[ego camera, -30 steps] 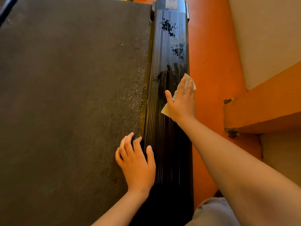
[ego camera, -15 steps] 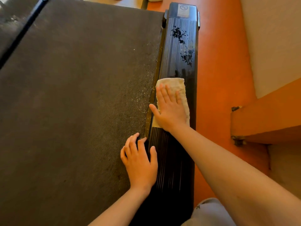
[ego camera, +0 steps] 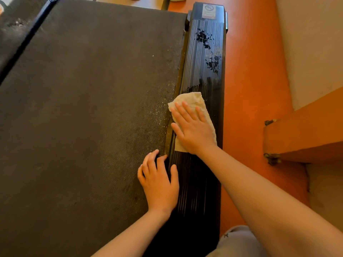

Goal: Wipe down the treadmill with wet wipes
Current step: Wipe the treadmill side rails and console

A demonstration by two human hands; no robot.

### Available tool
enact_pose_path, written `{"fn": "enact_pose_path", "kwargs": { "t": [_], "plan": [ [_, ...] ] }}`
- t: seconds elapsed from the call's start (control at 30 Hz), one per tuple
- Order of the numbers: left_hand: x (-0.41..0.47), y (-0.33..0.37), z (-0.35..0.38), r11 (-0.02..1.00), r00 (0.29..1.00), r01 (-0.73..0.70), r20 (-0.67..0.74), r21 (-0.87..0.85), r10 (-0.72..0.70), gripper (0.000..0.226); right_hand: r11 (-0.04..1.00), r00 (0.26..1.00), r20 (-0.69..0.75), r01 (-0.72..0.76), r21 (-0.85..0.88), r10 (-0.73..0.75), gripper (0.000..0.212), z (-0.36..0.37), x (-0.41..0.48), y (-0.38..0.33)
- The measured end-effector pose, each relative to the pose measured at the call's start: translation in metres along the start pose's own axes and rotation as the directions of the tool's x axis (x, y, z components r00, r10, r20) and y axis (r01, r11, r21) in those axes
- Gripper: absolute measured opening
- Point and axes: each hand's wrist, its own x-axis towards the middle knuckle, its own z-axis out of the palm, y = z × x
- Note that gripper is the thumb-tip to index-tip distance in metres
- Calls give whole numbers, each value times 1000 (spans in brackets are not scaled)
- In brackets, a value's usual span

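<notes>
Black ribbed plastic: treadmill side rail, rt side of the deck, running away from the person to an end cap w/ a sticker. Item in use: wet wipe, pale, spread flat across the rail approx. mid-length, its left corner lapping the belt edge. Right hand lies on top of it, fingers straight and slightly spread, palm pressing down; no pinch, no curl round the cloth. Left hand holds nothing: fingers loosely bent, tips resting on the treadmill belt at its edge, thumb laid on the rail, prob. bracing. Condition, rail: patch just beyond the wipe looks dark and glossy, i.e. wet. Further on, black flecks in two clusters sit on a duller, greyish surface, judged not yet wiped. Rail nearer the person is in shadow; cleaned or not, cannot tell. Condition, belt: pale specks along its rt edge, broad surface matte, no wet sheen, judged untouched. Dusty smear at far left, likewise. Est. progress: early. One rail partway; rest of that rail, belt and far side still to do. Surrounds: orange floor, wooden frame.
</notes>
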Motion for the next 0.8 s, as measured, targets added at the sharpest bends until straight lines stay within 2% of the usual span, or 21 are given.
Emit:
{"fn": "enact_pose_path", "kwargs": {
  "t": [0.17,0.33,0.43,0.5,0.57,0.67,0.8],
  "plan": [
    [2,0,-1,999,1000,9,17,-38,-8,51,988,988,-27,-152,25,153,55,-9,40,32],
    [2,0,-1,999,1000,19,6,-50,-18,50,936,932,-86,-347,60,351,53,-9,53,63],
    [2,0,0,999,1000,20,-2,-47,-20,49,861,873,-95,-446,244,479,56,-6,35,68],
    [2,-1,1,999,1000,16,-9,-41,-17,49,781,847,-85,-441,442,525,58,-1,13,59],
    [1,-1,1,999,1000,12,-13,-40,-12,48,733,840,-107,-392,556,532,59,4,-14,44],
    [1,1,1,999,1000,11,-15,-40,-11,51,738,837,-155,-357,572,525,60,12,-48,21],
    [2,4,0,1000,1000,-9,-20,-3,9,49,745,821,-146,-406,529,551,60,19,-83,-3]
  ]
}}
